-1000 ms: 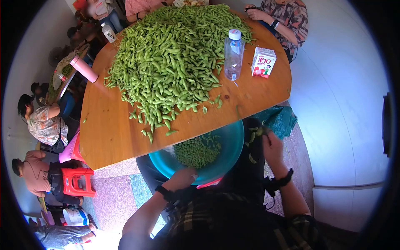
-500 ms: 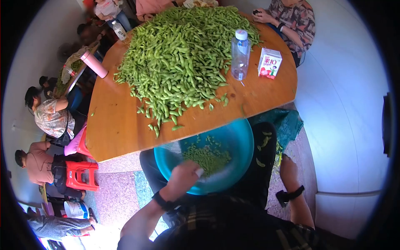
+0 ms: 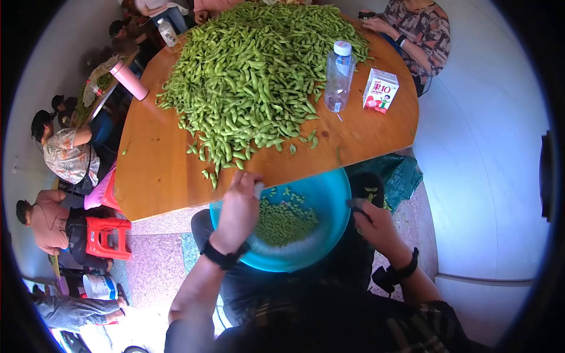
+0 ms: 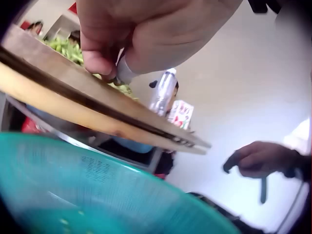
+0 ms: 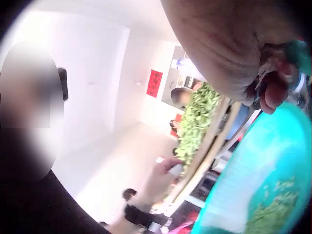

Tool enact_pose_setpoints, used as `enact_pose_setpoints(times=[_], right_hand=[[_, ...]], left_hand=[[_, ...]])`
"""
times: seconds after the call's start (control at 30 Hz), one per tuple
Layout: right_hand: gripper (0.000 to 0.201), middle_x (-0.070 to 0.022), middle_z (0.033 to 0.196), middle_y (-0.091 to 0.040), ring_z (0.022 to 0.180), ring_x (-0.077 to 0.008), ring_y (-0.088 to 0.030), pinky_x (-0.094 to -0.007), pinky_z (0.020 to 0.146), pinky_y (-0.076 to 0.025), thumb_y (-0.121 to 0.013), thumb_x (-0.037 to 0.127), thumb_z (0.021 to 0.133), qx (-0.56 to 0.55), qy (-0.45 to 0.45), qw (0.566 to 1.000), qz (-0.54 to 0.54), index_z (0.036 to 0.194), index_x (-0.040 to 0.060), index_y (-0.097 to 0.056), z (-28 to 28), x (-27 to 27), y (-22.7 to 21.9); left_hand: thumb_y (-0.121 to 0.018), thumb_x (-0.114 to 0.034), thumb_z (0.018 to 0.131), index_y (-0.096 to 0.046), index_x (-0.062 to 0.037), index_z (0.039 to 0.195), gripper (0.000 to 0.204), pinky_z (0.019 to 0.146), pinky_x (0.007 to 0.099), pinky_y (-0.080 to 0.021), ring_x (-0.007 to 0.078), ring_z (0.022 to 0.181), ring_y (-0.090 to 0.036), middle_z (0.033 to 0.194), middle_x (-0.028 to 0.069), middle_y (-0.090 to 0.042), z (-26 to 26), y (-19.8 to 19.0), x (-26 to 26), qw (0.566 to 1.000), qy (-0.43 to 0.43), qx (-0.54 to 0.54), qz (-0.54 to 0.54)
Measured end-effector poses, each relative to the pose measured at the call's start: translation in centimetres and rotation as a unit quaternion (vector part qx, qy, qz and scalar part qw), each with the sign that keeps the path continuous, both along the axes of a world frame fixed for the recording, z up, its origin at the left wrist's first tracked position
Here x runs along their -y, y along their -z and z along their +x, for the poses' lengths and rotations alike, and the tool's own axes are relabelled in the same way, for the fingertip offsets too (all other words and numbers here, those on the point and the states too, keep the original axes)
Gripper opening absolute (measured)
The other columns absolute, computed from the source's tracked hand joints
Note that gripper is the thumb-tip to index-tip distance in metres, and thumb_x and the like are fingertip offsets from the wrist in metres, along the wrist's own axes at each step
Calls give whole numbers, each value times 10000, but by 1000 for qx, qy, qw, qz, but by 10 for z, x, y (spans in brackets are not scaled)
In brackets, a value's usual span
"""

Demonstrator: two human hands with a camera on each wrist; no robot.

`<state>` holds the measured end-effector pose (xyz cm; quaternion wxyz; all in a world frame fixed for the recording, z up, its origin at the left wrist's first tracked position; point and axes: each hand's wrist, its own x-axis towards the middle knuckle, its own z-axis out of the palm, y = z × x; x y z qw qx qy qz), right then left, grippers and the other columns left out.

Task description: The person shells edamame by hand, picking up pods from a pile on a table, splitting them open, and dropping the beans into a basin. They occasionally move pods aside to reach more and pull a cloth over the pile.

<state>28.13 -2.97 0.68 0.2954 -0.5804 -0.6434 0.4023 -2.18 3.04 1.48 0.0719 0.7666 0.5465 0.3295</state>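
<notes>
A broad brown wooden table with a straight near edge (image 3: 159,167) fills the far half of the scene. On it rises a great loose heap of slender green bean pods (image 3: 247,88), with a few strays toward the near edge. Below that edge sits a round teal plastic basin (image 3: 332,197), near and slightly right of centre.

Two bare hands work here. The left hand (image 3: 238,203) is at the table's near edge beside the stray pods, fingers bent and tips drawn close together; whether a pod is between them I cannot tell. The right hand (image 3: 379,226) is by the basin's right side, fingers curled inward (one tip looks dark, perhaps covered); I cannot tell what, if anything, it holds.

Right of the heap stands a clear plastic bottle with a white cap (image 3: 339,82), and beyond it a small white-and-red drink carton (image 3: 381,91).

Each pod should be very light, flexible and faintly rough, best pinched near one end or along its seam. Smallest are the loose pale-green shelled beans (image 3: 282,226) inside the basin: probably smooth, slippery and easily bruised, so better cupped than squeezed.
</notes>
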Motion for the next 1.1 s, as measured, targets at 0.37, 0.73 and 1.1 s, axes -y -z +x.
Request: enact_pose_setpoints(times=[0.37,0.73,1.1], right_hand=[[179,-21,725,-615,565,-72,-554,-230,509,-428,-544,155,970,-213,-25,975,-55,917,-3,-610,-95,-6,-13],[191,-31,667,-582,532,-100,-564,-264,493,-443,-561,135,961,-204,-1,979,-23,835,-7,-583,-126,8,-10],[122,-113,780,-611,677,-148,-561,-305,629,-462,-582,66,920,-172,53,982,60,1005,-19,-603,-113,6,17]], left_hand=[[-522,-72,998,-561,-68,1113,121,586,269,-507,122,673,-581,908,35,-596,32,20,30,746,135,550,-351],[-564,-47,972,-610,-39,1079,117,610,261,-498,111,675,-584,921,26,-628,7,31,28,733,136,562,-358],[-600,-82,963,-607,-11,1132,183,628,256,-488,100,751,-588,910,39,-629,35,41,34,798,100,495,-329]])
